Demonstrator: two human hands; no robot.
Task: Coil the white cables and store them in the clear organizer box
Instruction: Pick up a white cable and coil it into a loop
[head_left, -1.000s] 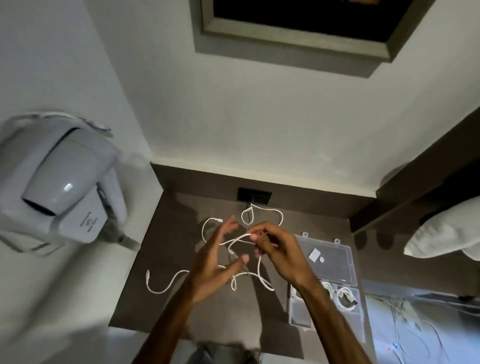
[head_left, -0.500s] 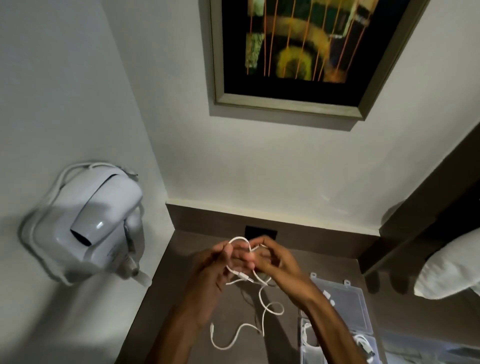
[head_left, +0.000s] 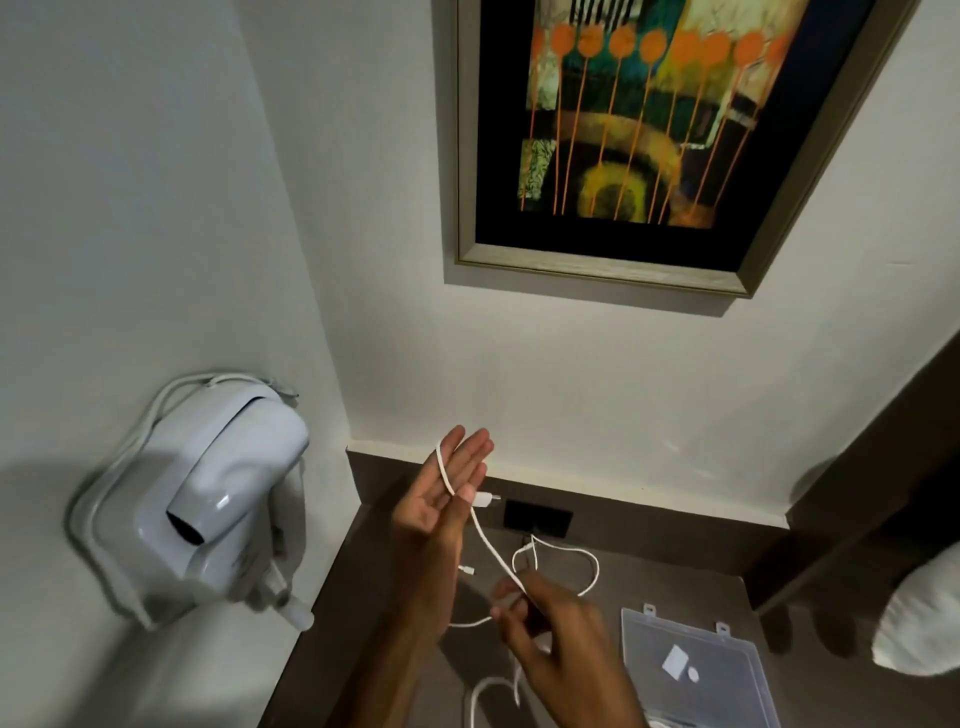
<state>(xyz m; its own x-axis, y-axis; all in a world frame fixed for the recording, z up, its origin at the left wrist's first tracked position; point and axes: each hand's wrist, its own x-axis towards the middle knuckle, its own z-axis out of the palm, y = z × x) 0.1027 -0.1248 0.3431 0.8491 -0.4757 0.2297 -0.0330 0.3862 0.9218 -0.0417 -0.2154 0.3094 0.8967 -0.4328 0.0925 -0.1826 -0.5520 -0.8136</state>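
The white cable (head_left: 485, 540) is being pinned by the thumb across the straight fingers (head_left: 467, 454) of the raised left hand (head_left: 441, 499), and is being pinched lower down by the curled fingers (head_left: 545, 592) of the right hand (head_left: 556, 644), above the bench (head_left: 649, 577), near the open clear organizer box (head_left: 691, 639).

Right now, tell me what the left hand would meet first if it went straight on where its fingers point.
Likely the white wall below the framed picture. The left hand points its fingers up and away, with nothing showing between; depth is unclear.
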